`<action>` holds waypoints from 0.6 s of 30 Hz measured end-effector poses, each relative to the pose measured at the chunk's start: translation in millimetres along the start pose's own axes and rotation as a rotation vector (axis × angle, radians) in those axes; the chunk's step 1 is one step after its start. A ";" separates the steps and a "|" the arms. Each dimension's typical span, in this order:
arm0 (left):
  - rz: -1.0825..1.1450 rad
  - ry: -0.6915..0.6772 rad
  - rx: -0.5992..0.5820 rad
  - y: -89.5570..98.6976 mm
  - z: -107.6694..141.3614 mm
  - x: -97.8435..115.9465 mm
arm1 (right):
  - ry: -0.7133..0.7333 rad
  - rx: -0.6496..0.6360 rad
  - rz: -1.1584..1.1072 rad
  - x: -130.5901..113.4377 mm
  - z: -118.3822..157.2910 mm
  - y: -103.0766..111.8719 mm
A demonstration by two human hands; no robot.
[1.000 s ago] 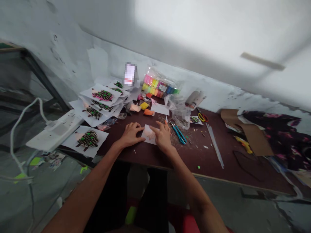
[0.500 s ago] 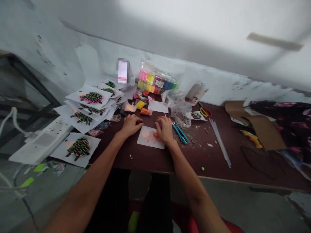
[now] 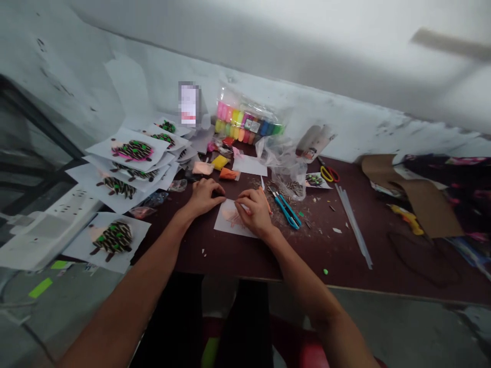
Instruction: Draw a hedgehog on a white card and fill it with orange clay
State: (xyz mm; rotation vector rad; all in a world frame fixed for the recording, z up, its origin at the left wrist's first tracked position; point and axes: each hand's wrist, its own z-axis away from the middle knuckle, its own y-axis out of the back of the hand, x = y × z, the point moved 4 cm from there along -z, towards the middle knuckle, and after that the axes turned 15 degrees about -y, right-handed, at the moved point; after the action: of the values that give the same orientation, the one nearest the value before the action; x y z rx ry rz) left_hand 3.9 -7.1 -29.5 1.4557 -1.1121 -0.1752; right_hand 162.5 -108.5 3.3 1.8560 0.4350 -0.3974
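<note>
A white sheet (image 3: 226,225) with a hedgehog outline and peach-coloured clay lies on the dark red table between my hands. My left hand (image 3: 205,197) rests at the sheet's upper left corner, its fingers curled together; whatever they may pinch is too small to see. Over the right part of the drawing is my right hand (image 3: 253,209), thumb and index finger pressed together above the sheet. An orange stick-like item (image 3: 265,198) shows beside its knuckles. Just right of that hand lies a teal cutter (image 3: 287,210).
Finished hedgehog pictures (image 3: 134,150) are stacked at the left by a power strip (image 3: 53,225). Behind lie clay packets (image 3: 220,162), a clay set (image 3: 249,122), a plastic bag (image 3: 284,168) and a phone (image 3: 188,105). Scissors (image 3: 328,173) and clear sticks (image 3: 353,225) lie right.
My right hand has shifted left over the drawing, its thumb and index finger now together. The orange piece seen on the drawing is now mostly covered. The camera view has moved slightly.
</note>
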 end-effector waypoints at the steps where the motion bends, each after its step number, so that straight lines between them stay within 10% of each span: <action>1: 0.001 0.002 0.000 0.4 -0.1 0.5 | 0.031 -0.028 0.012 -4.1 3.2 -0.5; 18: -0.005 0.004 -0.034 -1.5 -0.9 -0.3 | 0.224 -0.212 0.256 -28.6 23.2 -8.2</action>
State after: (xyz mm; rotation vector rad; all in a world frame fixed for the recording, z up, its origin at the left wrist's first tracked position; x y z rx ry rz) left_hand 5.2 -6.6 -30.6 1.4284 -1.0974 -0.1933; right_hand 132.2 -130.9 3.0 1.7264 0.3681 0.0299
